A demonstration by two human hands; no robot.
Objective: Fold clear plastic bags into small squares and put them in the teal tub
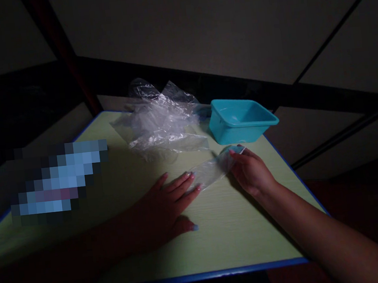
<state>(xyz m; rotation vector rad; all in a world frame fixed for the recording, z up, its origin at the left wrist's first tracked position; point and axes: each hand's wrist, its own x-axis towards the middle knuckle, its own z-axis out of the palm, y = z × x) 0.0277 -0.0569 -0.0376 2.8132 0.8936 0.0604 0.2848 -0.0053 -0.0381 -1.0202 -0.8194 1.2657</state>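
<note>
A clear plastic bag (212,170), folded into a narrow strip, stretches between my two hands on the table. My left hand (171,202) lies with fingers spread, its fingertips pressing the strip's left end against the surface. The right-hand end is pinched between the thumb and fingers of my right hand (251,168), which lifts it slightly. Beyond my hands spreads a loose heap of crumpled clear plastic bags (163,119). A turquoise plastic bin (238,134) stands just past my right hand; part of its inside shows, but its near bottom is hidden.
The pale green table (239,235) has a blue edge. On its left side lies a blurred-out bluish object (61,177). A wall with dark bands (177,25) rises behind the table. The light is dim.
</note>
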